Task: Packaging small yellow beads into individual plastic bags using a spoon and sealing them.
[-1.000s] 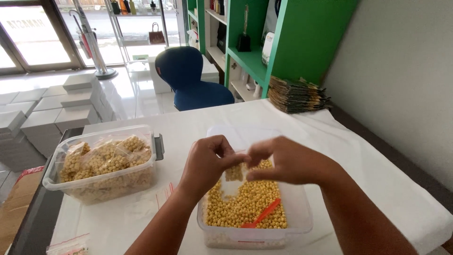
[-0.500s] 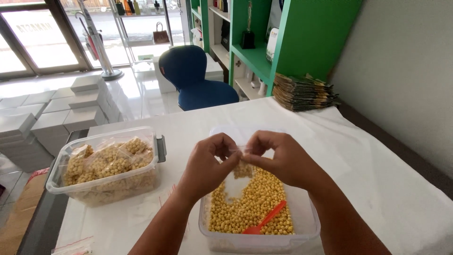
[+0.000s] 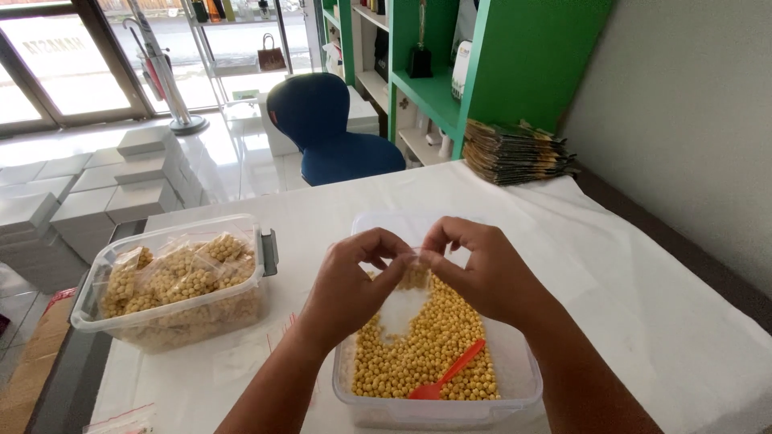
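The worktop (image 3: pixel 611 265) is covered with a white sheet and fills most of the view. Behind it stands a green shelf unit (image 3: pixel 515 64), and in front of the shelf there is a blue chair (image 3: pixel 326 128). White boxes (image 3: pixel 104 193) are stacked on the floor at the left. At the far right edge of the worktop lies a pile of dark flat pouches (image 3: pixel 515 153).

On the left part of the worktop stands a clear plastic box (image 3: pixel 173 277); it is filled with small clear bags of yellow round pellets. Near the person stands a second clear container (image 3: pixel 438 354), open, with loose yellow pellets (image 3: pixel 434 354) inside and a bare white patch in the middle of them. An orange scoop (image 3: pixel 446 374) lies on the pellets at the right side, its handle pointing up and to the right.

Above this container, the left hand (image 3: pixel 350 281) and the right hand (image 3: pixel 482 269) meet. Between them hangs a small clear bag (image 3: pixel 412 277) with some yellow pellets in it. The grip of each hand is closed on the top edge of the bag: thumb and forefinger of the left hand pinch it from the left, those of the right hand from the right. The bag hangs just over the pellets; whether it touches them cannot be told.
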